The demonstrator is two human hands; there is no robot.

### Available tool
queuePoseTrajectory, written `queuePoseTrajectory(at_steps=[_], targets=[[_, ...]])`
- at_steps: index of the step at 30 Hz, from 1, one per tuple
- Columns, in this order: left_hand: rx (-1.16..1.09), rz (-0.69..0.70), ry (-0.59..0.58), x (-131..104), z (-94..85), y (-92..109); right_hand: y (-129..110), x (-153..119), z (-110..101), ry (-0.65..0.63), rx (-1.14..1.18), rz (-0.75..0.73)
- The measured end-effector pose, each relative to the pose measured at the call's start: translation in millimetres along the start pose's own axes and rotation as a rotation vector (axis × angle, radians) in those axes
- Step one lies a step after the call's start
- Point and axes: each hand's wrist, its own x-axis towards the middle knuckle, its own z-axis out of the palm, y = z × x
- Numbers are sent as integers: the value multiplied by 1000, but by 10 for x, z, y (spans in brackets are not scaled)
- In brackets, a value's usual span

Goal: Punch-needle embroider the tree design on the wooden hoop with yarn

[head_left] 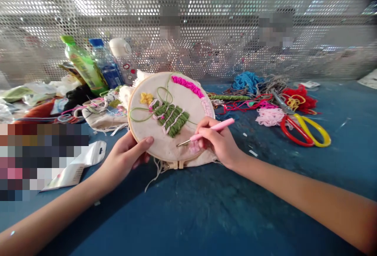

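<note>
My left hand (134, 150) grips the lower left rim of a round wooden embroidery hoop (131, 120), its thumb lying on the stretched cream cloth. On the cloth are a green yarn Christmas tree (172, 118), a yellow star (146, 98) and a magenta band (188, 86) that runs into pale pink stitches. A strand of green yarn (140, 119) loops across the left side. Closed around a pink-handled punch needle (220, 125), my right hand (216, 140) rests at the hoop's lower right. The metal tip points at the cloth below the tree; whether it pierces the cloth, I cannot tell.
Red-and-yellow-handled scissors (306, 130) lie to the right beside pink yarn (270, 116), blue yarn (246, 82) and red yarn (303, 97). Back left stand a green bottle (85, 67), a blue-capped bottle (107, 65) and a white-lidded cup (120, 48). A perforated metal screen (206, 24) rises behind.
</note>
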Motion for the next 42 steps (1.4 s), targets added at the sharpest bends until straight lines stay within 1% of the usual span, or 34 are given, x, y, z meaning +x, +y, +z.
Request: queuePoseTrajectory(at_steps=[2,4,6,8,10,11,13,14,15,16,18,20,21,22,24,28,30,33,35,38,39,40,42], targets=[[0,1,-9,19,-14,-18,15,8,-29,41,56,12],[-4,9,-13,24,-22,-23,22,7,-41,36,73,17],[-11,15,-17,16,-22,-17,15,-3,-35,5,70,23],[-18,15,-18,1,-10,-7,-5,-18,-15,-60,38,19],[-29,12,-7,-21,11,1,-32,-39,20,-145,-67,-32],[-38,15,2,-33,23,2,-46,-51,44,-189,-154,-86],[-57,41,18,-60,45,-2,-71,-74,101,-276,-354,-240],[-61,63,24,-71,52,-5,-80,-83,128,-300,-439,-304],[-61,84,26,-80,58,-8,-85,-88,151,-309,-495,-333],[-57,101,27,-85,61,-11,-85,-90,166,-305,-504,-320],[-53,104,30,-82,61,-10,-71,-81,167,-253,-379,-192],[-70,79,33,-67,59,-5,-40,-60,134,-167,-135,-61],[-83,64,34,-57,56,-2,-22,-47,112,-121,-11,-27],[-92,52,33,-47,54,0,-5,-35,89,-76,89,-8],[-100,37,32,-31,49,2,20,-16,54,-18,201,8],[-102,73,32,-26,51,9,22,-7,41,-10,245,10],[-107,113,35,-33,60,14,5,-19,53,-32,207,2],[-75,149,36,-53,73,16,-29,-55,84,-96,35,-50],[-48,168,34,-74,79,12,-52,-81,121,-157,-155,-145],[-27,198,34,-113,88,13,-82,-102,194,-272,-424,-349],[-14,207,33,-124,90,17,-92,-102,213,-291,-468,-371],[6,213,29,-133,91,21,-101,-98,224,-299,-472,-351],[47,209,25,-133,82,24,-113,-84,215,-280,-353,-213]])
